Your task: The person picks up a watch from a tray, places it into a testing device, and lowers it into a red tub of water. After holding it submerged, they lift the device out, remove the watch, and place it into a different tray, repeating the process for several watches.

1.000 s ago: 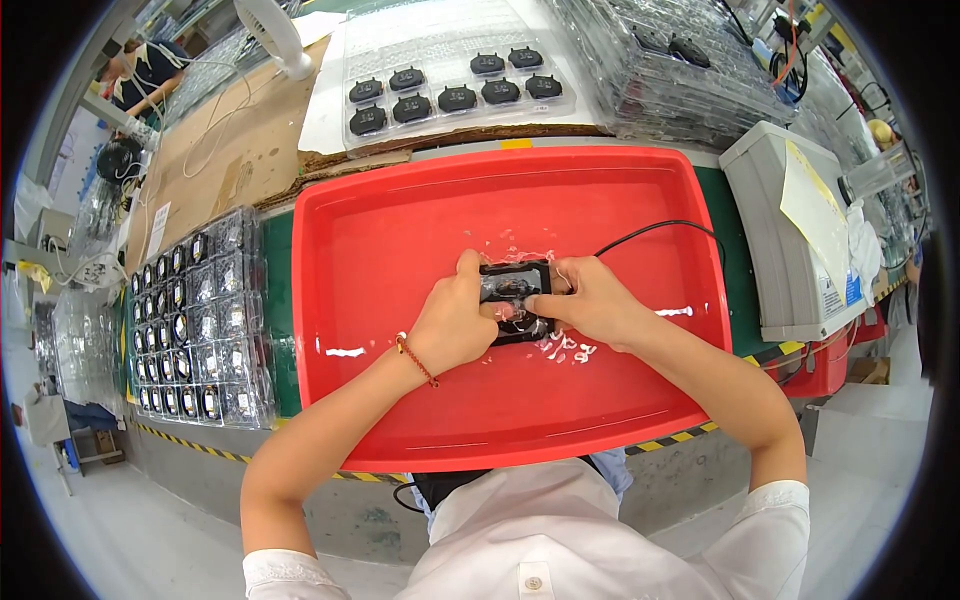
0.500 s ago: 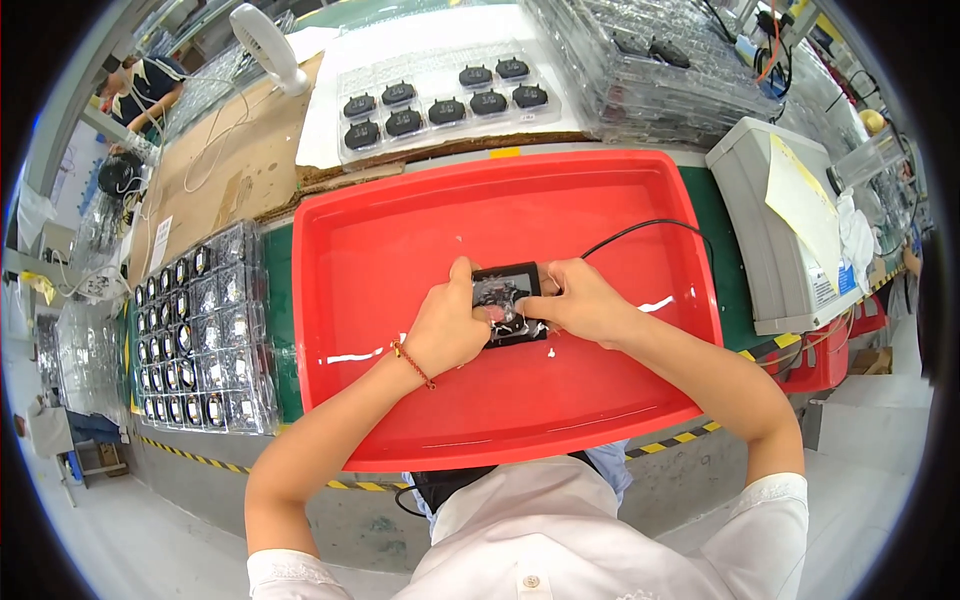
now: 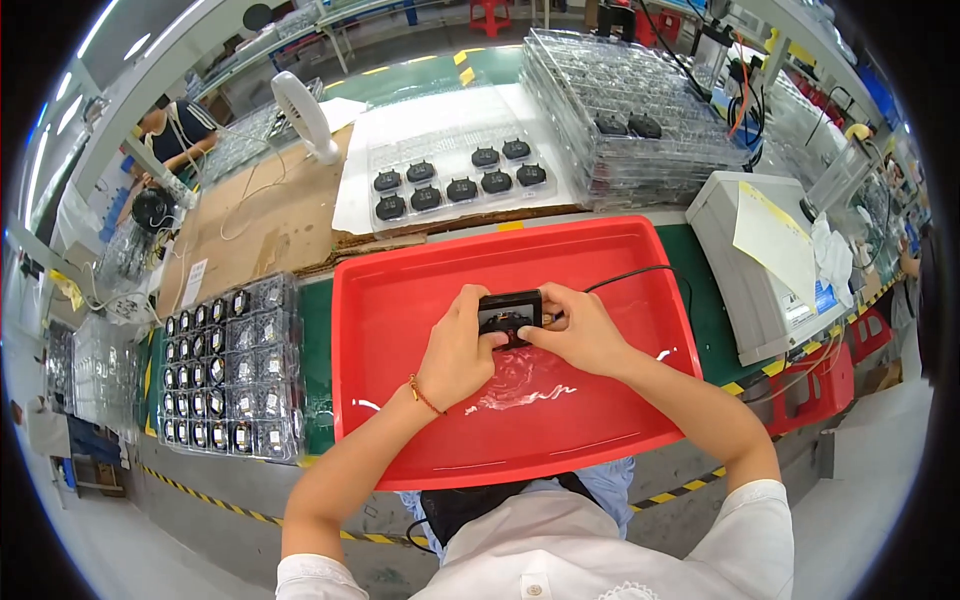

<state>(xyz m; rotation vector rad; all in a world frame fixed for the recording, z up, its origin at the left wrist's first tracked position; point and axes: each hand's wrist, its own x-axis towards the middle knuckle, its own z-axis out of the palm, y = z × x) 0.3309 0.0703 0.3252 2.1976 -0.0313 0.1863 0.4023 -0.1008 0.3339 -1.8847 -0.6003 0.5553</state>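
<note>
Over the water in a red plastic basin (image 3: pixel 385 290), both my hands grip a black rectangular box-like device (image 3: pixel 512 299) with a shiny face. My left hand (image 3: pixel 455 350) is closed on its left side, thumb pressed on the lower front. My right hand (image 3: pixel 583 335) is closed on the right side, its thumb on the front too. A dark piece shows at the device's lower part between the thumbs; what it is I cannot make out. A black cable (image 3: pixel 640 270) runs from beside my right hand over the basin's right rim.
At left lies a clear tray (image 3: pixel 275 375) of small round modules. Behind the basin, black rounded parts (image 3: pixel 461 189) sit in another clear tray. Stacked clear trays (image 3: pixel 640 165) and a grey machine (image 3: pixel 715 270) stand at right. A white fan (image 3: pixel 303 115) and a seated person (image 3: pixel 180 130) are farther left.
The device has tilted up in my hands, its face turned more upright. Ripples now spread on the water below it. The view has shifted, showing more of the far workshop.
</note>
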